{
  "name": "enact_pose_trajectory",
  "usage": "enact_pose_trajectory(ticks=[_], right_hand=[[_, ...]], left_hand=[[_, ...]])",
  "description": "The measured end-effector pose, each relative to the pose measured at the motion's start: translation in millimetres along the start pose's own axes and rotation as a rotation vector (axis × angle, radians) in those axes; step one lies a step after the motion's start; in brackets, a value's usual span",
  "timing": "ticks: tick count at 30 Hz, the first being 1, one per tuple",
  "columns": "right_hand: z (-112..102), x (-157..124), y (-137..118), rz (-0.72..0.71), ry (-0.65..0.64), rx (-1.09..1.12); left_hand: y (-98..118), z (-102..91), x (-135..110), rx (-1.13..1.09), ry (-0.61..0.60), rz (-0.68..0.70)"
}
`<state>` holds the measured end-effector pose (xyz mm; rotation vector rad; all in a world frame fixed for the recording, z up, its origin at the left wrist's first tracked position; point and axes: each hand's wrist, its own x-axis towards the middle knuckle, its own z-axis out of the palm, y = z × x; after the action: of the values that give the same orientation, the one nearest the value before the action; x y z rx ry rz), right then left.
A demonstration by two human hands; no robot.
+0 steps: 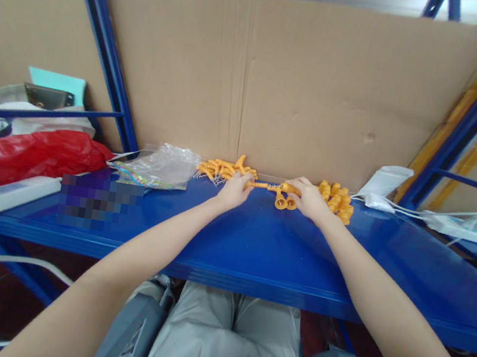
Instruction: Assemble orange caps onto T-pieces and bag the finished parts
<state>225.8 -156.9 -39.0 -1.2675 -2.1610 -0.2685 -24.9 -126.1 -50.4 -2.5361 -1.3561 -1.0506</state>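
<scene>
My left hand (235, 192) is closed at the end of an orange threaded corkscrew shaft (259, 185). Its metal spiral (274, 187) points right, towards my right hand (310, 199). The fingers of that hand are bent around an orange plastic piece (286, 187), mostly hidden by them. Just below, two bell-shaped orange parts (280, 201) face me with their round openings. Beyond my left hand lies a pile of orange handles with metal spirals (221, 168). Several orange hollow parts (339, 204) are heaped to the right of my right hand.
The blue shelf (250, 247) is backed by a cardboard sheet (316, 88). A clear plastic bag (161, 165), a red bag (43, 153) and a white power strip (9, 199) lie on the left. A white packet (384, 186) and cables are on the right.
</scene>
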Motion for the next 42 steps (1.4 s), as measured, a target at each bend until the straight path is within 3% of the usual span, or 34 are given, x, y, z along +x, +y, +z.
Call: enact_pose_trajectory(ticks=[8,12,16,26,32,38,42], right_hand=[[2,-2,-10,-0.007,-0.056,-0.101],[5,-2,-15,-0.077,-0.043,-0.022],[3,0,-14,-0.061,0.014,0.108],[12,6,4,0.26,0.049,0.803],[9,4,-8,0.416,0.018,0.874],[4,2,-12,0.385,-0.027,0.926],[-3,2,-18,0.447,-0.056,0.903]], left_hand=[[7,-2.0,-1,-0.009,0.021,0.031],[13,-1.3,-2,-0.039,0.009,0.037],[11,-2.5,0,-0.058,0.034,0.026],[0,3.6,0,-0.128,0.168,0.058],[-3,5.4,2,-0.141,0.171,0.078],[-7,6.0,3,-0.138,0.162,0.082],[-6,6.4,2,-0.139,0.183,0.107]])
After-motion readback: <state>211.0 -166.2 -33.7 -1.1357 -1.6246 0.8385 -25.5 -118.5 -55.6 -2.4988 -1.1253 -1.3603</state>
